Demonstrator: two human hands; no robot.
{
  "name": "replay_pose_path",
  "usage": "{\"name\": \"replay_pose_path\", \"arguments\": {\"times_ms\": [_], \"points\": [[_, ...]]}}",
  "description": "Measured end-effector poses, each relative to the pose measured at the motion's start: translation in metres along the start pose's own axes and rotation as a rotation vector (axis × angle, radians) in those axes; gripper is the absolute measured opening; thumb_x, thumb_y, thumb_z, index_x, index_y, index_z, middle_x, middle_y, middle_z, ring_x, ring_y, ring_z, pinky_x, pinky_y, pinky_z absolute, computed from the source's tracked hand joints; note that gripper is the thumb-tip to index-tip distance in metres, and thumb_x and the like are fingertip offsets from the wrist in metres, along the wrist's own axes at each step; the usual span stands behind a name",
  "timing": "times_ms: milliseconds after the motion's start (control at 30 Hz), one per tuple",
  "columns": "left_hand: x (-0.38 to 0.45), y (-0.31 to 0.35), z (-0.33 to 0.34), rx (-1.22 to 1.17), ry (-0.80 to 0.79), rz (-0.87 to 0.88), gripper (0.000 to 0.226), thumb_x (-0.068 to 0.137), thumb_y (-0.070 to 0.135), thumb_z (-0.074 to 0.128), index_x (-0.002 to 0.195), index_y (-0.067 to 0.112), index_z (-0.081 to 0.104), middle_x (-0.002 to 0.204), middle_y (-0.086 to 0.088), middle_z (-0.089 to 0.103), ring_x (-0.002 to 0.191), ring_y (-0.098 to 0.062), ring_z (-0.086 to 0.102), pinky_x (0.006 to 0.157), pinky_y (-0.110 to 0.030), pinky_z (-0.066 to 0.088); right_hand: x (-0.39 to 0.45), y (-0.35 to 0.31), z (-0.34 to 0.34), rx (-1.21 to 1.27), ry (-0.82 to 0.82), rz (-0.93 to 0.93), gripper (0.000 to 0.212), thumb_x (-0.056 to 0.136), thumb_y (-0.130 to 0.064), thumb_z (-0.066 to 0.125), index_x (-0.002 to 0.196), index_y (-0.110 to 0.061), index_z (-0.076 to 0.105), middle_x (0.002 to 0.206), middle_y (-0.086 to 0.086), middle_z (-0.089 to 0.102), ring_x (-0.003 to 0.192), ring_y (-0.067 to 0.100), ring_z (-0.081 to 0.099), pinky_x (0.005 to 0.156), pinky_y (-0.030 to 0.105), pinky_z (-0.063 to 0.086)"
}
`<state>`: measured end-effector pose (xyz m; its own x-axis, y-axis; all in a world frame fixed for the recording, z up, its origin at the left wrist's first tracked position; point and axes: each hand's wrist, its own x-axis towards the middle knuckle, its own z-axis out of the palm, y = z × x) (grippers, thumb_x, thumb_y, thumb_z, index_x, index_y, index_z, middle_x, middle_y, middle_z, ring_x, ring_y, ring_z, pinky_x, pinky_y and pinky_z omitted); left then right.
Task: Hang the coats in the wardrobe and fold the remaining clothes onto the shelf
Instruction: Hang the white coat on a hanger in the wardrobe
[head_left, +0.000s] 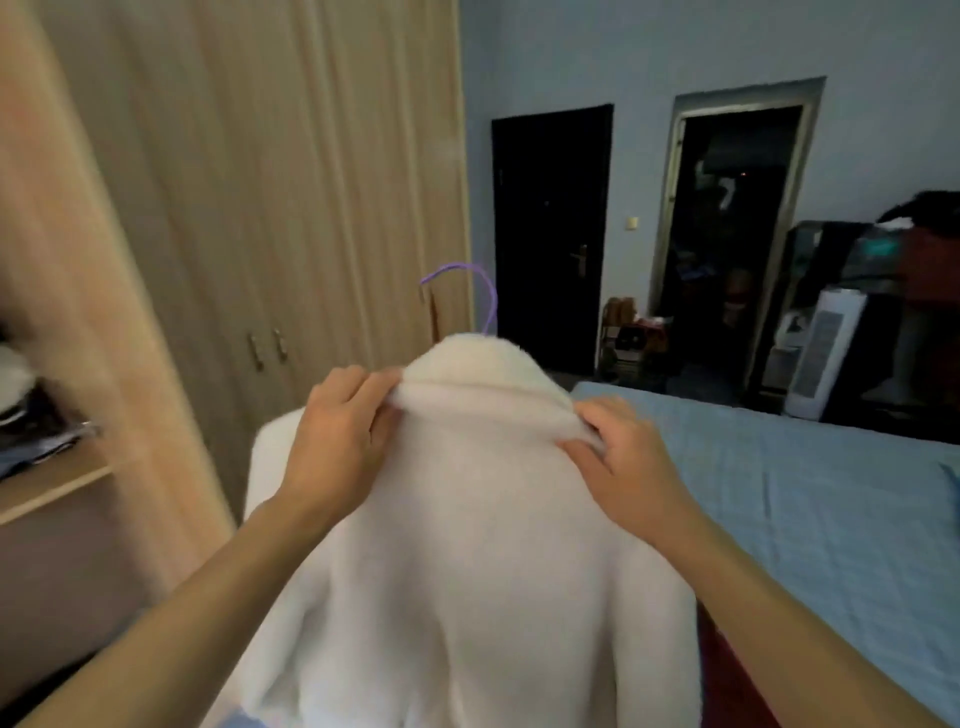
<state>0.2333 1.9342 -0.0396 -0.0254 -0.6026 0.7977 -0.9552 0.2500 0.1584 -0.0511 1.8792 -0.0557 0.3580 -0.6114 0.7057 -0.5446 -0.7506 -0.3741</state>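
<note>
Shelf (57, 480) of folded clothes sits left of the white coat (467, 545). Left hand (337, 436) and right hand (618, 457) each pinch its collar, settling it on the purple hanger (485, 291); 2 grips. Next, I judge, hook it inside the wardrobe (260, 182). Bed (805, 493) lies right. No writing readable.

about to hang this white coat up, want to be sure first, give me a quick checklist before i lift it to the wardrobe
1. Hanger in coat: ok, the purple hook sticks out above the collar.
2. Grip: ok, the left hand and right hand each pinch a collar edge.
3. Hook held: not ok, neither hand is on it.
4. Shoulders seated on hanger: cannot tell, hidden under the white coat.
5. Wardrobe rail free: cannot tell, only a shelf with clothes shows at left.
</note>
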Motion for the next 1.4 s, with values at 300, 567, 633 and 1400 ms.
{"name": "replay_pose_path", "arguments": {"times_ms": [300,567,633,1400], "points": [[-0.088,-0.185,-0.16,0.319,0.047,-0.181,0.035,0.091,0.028,0.051,0.115,0.008,0.065,0.092,-0.01,0.061,0.083,-0.036,0.056,0.071,-0.042,0.045,0.068,-0.175,0.19,0.257,-0.096,-0.145,0.016,0.089,-0.024,0.063,0.083,-0.021,0.049,0.077,-0.008,0.046,0.07,0.012,0.043,0.063,0.025,0.028],[-0.15,-0.25,-0.226,0.11,0.205,-0.549,0.009,0.086,0.018,0.071,0.089,0.023,0.063,0.091,0.011,0.06,0.074,-0.005,0.059,0.065,-0.026,0.047,0.084,-0.308,0.319,0.426,-0.133,-0.048,0.026,0.087,-0.008,0.068,0.078,-0.019,0.046,0.073,-0.006,0.047,0.068,0.018,0.044,0.056,0.022,0.025],[-0.154,-0.251,-0.22,-0.11,0.146,-0.723,0.011,0.087,0.033,0.071,0.085,0.024,0.065,0.083,0.012,0.067,0.07,-0.003,0.063,0.063,-0.022,0.046,0.089,-0.335,0.341,0.493,-0.193,-0.044,0.023,0.088,-0.015,0.069,0.078,-0.016,0.049,0.074,-0.002,0.053,0.067,0.018,0.048,0.057,0.024,0.03],[-0.154,-0.358,-0.322,0.7,0.036,-1.129,0.02,0.082,0.011,0.058,0.102,0.008,0.055,0.093,-0.007,0.061,0.084,-0.029,0.059,0.072,-0.043,0.049,0.18,-0.435,0.517,1.254,-0.534,-0.373,0.025,0.095,-0.012,0.062,0.118,-0.022,0.064,0.106,-0.011,0.065,0.095,0.009,0.063,0.078,0.021,0.051]]}}
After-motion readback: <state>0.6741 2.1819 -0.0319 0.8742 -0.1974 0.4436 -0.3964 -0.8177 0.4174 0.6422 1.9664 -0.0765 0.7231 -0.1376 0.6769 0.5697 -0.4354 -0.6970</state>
